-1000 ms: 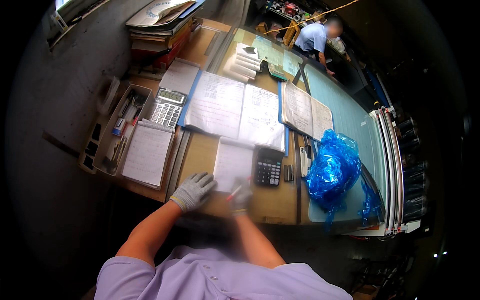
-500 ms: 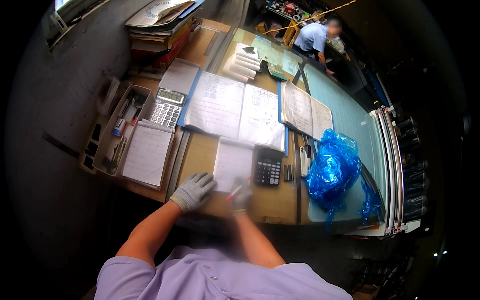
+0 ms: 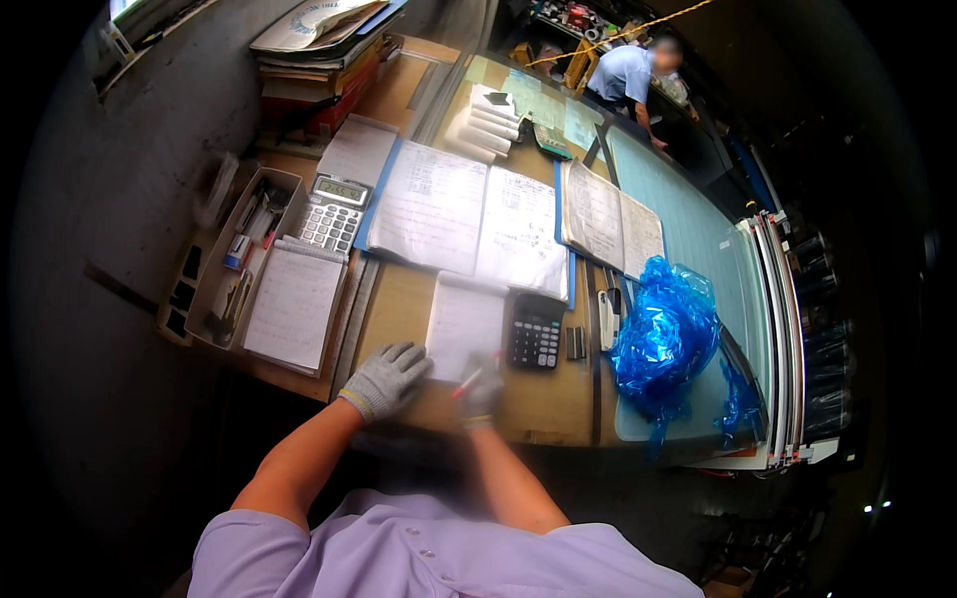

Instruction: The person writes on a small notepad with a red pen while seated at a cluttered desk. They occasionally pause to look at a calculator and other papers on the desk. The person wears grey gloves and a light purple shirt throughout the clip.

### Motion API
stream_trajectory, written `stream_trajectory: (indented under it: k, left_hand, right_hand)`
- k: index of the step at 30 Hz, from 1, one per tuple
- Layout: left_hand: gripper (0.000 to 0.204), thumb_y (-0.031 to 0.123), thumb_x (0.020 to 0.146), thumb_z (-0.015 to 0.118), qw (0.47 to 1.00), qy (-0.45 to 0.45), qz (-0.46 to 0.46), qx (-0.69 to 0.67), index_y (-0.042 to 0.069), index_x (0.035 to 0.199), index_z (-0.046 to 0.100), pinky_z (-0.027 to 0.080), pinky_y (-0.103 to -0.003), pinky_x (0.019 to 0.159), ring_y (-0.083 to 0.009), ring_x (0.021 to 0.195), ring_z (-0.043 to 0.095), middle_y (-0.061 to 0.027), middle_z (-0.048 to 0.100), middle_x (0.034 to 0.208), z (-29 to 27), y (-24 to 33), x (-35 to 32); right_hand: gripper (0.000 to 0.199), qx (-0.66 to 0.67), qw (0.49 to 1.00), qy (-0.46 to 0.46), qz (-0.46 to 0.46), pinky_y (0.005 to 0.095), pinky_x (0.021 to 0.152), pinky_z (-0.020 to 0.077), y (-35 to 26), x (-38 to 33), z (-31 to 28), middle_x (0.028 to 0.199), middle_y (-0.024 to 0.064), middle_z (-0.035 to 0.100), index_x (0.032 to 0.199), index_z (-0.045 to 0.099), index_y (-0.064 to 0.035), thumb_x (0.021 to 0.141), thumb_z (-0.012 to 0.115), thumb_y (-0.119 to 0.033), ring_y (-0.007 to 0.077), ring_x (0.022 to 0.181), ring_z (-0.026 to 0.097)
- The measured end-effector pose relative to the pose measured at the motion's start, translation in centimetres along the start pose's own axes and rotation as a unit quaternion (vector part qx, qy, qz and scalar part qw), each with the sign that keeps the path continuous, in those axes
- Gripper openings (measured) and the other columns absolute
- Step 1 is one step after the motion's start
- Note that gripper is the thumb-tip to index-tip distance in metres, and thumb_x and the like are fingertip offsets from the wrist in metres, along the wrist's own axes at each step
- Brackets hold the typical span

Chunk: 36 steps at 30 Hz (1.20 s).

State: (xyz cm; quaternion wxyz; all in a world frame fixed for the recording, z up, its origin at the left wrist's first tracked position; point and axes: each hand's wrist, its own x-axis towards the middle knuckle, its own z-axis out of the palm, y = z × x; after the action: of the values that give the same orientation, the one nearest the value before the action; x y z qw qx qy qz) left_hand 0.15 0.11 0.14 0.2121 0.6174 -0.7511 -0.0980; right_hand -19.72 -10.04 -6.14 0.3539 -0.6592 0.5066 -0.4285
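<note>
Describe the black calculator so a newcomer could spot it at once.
Start at the crumpled blue plastic on the right. Left of it, the black calculator lies beside the white pad, near the right hand. Its dark body sets it apart from the silver calculator farther left.

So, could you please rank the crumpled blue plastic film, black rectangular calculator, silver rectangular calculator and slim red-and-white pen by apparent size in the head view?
1. Crumpled blue plastic film, largest
2. Black rectangular calculator and silver rectangular calculator: too alike to rank
3. Slim red-and-white pen, smallest
</note>
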Motion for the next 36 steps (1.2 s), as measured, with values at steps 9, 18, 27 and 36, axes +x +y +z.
stream_trajectory:
  k: [9, 18, 27, 36]
  left_hand:
    - [0.057, 0.029, 0.086, 0.07, 1.0, 0.002, 0.003, -0.002, 0.011, 0.138, 0.056, 0.04, -0.052, 0.111, -0.0386, 0.134, 0.049, -0.0164, 0.055, 0.142, 0.0, 0.2, 0.2]
    - [0.056, 0.029, 0.086, 0.07, 1.0, 0.001, 0.0, -0.002, 0.011, 0.137, 0.057, 0.041, -0.052, 0.11, -0.0388, 0.133, 0.05, -0.0165, 0.055, 0.142, -0.4, 0.3, 0.2]
    - [0.056, 0.029, 0.086, 0.069, 1.0, 0.009, 0.005, -0.005, 0.011, 0.137, 0.057, 0.041, -0.052, 0.11, -0.0394, 0.132, 0.051, -0.0168, 0.055, 0.141, -0.2, 0.2, 0.3]
    - [0.056, 0.028, 0.085, 0.07, 1.0, 0.014, 0.005, 0.001, 0.011, 0.136, 0.057, 0.042, -0.052, 0.11, -0.0393, 0.131, 0.051, -0.0169, 0.056, 0.14, -0.1, 0.0, 0.0]
  right_hand:
    - [0.011, 0.064, 0.998, -0.002, 0.028, 0.0361, 0.064, 0.0531, 3.2, 0.0, 0.3, 0.079, 0.0166, 0.067, 0.105, 0.069, -0.0027, 0.098, 0.066, -0.011, 0.0233, 0.068, 0.066]
    - [0.021, 0.158, 0.986, 0.017, 0.043, 0.0224, 0.047, 0.0319, 1.0, 0.3, 0.8, 0.065, -0.0097, 0.041, 0.093, 0.063, -0.0105, 0.106, 0.053, -0.024, 0.0038, 0.054, 0.042]
    - [0.021, -0.008, 0.996, 0.019, -0.082, 0.0269, 0.053, 0.0423, 0.0, 0.2, 0.0, 0.066, -0.0055, 0.051, 0.11, 0.071, -0.0092, 0.1, 0.057, -0.019, 0.0072, 0.059, 0.053]
    - [0.013, -0.026, 0.999, -0.004, -0.042, 0.0355, 0.064, 0.0525, -1.5, 0.1, -0.4, 0.08, 0.0162, 0.067, 0.106, 0.069, -0.0014, 0.099, 0.065, -0.012, 0.0226, 0.068, 0.064]
